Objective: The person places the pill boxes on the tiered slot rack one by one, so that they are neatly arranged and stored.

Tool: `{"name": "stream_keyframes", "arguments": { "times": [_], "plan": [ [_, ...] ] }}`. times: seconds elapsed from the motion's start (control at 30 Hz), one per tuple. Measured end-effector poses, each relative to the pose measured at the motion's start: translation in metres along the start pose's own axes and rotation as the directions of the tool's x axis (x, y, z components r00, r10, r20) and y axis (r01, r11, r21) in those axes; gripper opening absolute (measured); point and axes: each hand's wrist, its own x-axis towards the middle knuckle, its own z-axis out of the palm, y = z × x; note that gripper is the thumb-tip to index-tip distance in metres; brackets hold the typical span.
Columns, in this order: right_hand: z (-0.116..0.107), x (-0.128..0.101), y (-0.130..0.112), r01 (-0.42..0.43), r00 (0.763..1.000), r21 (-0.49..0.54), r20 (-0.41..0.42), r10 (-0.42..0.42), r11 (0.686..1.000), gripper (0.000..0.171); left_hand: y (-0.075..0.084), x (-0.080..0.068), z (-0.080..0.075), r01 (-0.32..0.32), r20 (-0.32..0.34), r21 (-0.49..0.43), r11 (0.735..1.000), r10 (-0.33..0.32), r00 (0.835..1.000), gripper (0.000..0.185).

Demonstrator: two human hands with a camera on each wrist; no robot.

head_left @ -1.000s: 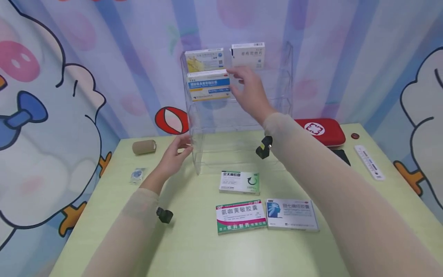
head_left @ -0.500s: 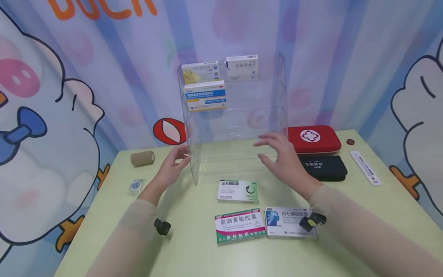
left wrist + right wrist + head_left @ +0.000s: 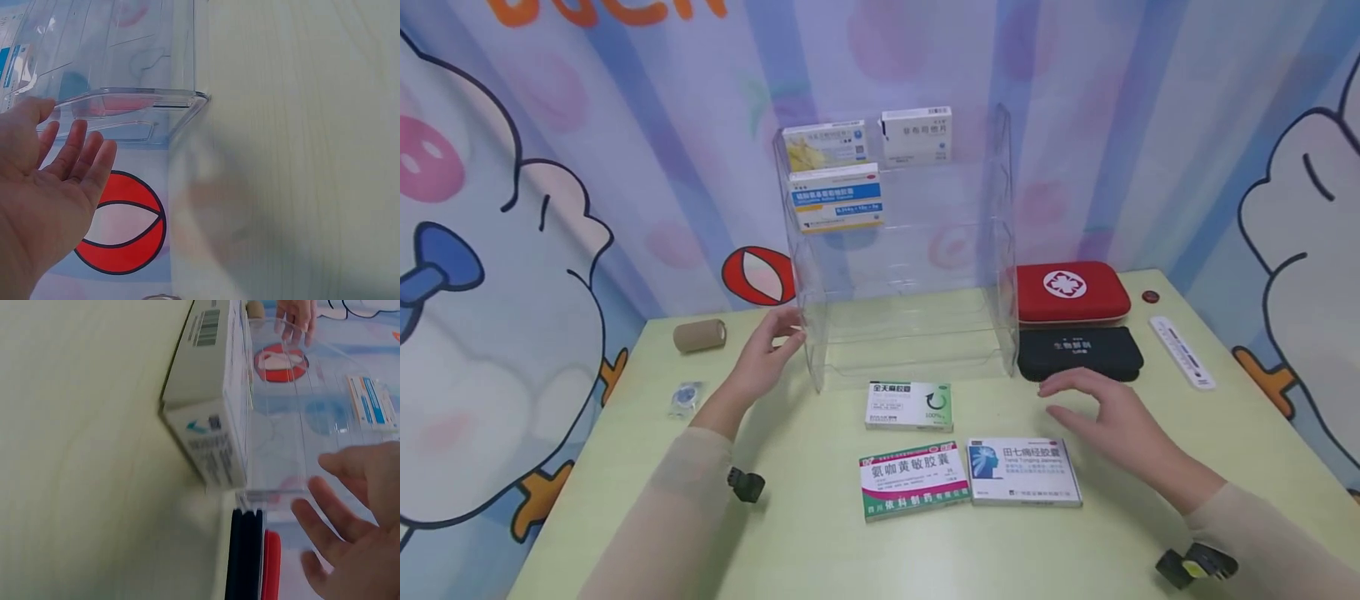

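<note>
L hand (image 3: 760,362) released, touching clear rack (image 3: 895,250) side, apparently | R hand (image 3: 1112,417) released, hovers above desk (image 3: 820,542) | nearest: blue-head box (image 3: 1024,471) flat on desk | step: reach; next needs grip

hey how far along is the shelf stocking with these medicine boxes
Done: three boxes sit in the clear rack, two on the top tier, one below. In hand: nothing; the left hand is at the rack's side, the right hand hovers open above the blue-head box. Left: that box, the green-arrow box and the pink-and-green box lie on the table.
</note>
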Motion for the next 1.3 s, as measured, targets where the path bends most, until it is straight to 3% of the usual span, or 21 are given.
{"name": "stream_keyframes", "arguments": {
  "times": [0.13,0.27,0.47,0.6,0.9,1.07,1.3],
  "plan": [
    [-0.008,-0.012,0.012,-0.038,0.987,-0.033,0.152,0.042,0.999,0.03,0.0,0.001,-0.001,0.006,-0.002,-0.003,1.0,-0.006,1.0,0.044],
    [-0.006,-0.022,0.018,-0.059,0.962,-0.071,0.264,0.076,0.996,0.043,0.001,0.0,0.0,0.015,-0.004,-0.007,1.0,-0.015,1.0,0.045],
    [0.0,-0.034,0.019,-0.094,0.944,-0.102,0.305,0.122,0.99,0.064,0.002,-0.002,0.001,0.019,-0.002,-0.013,1.0,-0.019,1.0,0.045],
    [-0.001,-0.036,0.018,-0.135,0.935,-0.11,0.315,0.163,0.985,0.068,0.001,-0.002,0.0,0.022,-0.004,-0.008,1.0,-0.022,1.0,0.046],
    [-0.01,-0.034,0.015,-0.225,0.924,-0.069,0.302,0.235,0.972,0.052,0.001,-0.002,0.0,0.025,-0.003,-0.016,1.0,-0.025,1.0,0.046],
    [-0.025,-0.028,0.009,-0.133,0.962,-0.055,0.234,0.142,0.99,0.031,0.002,-0.002,-0.001,0.031,-0.002,-0.012,0.999,-0.031,1.0,0.046],
    [-0.037,-0.013,0.001,0.012,0.997,-0.099,0.079,-0.004,0.995,0.031,0.002,-0.001,0.0,0.049,-0.005,-0.022,0.999,-0.05,0.999,0.045]
  ]
}}
